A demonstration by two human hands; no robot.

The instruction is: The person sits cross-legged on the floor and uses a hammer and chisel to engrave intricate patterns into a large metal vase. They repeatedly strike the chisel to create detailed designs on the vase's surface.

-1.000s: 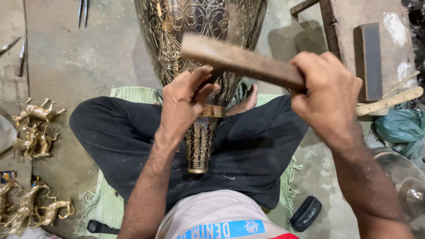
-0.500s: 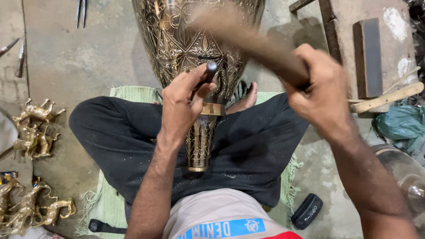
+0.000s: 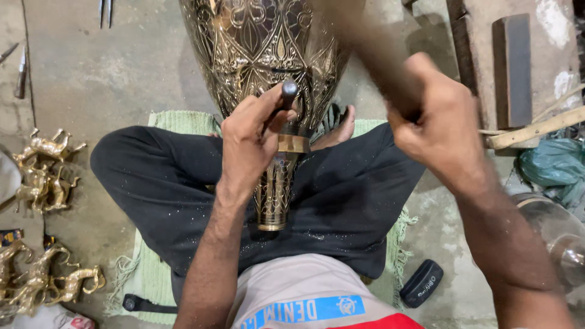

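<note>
While the left hand (image 3: pixel 253 140) pinches a steel punch (image 3: pixel 287 96) against the heavy brass vase (image 3: pixel 262 55) just beyond its fingers, the right hand (image 3: pixel 436 131) grips a blurred wooden mallet (image 3: pixel 372 55); the vase looks stiff, best steadied at its neck.

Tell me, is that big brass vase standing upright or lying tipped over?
Tipped over. The engraved brass vase lies lengthwise, its narrow end resting on the seated person's lap and its wide body stretching away over the floor.
</note>
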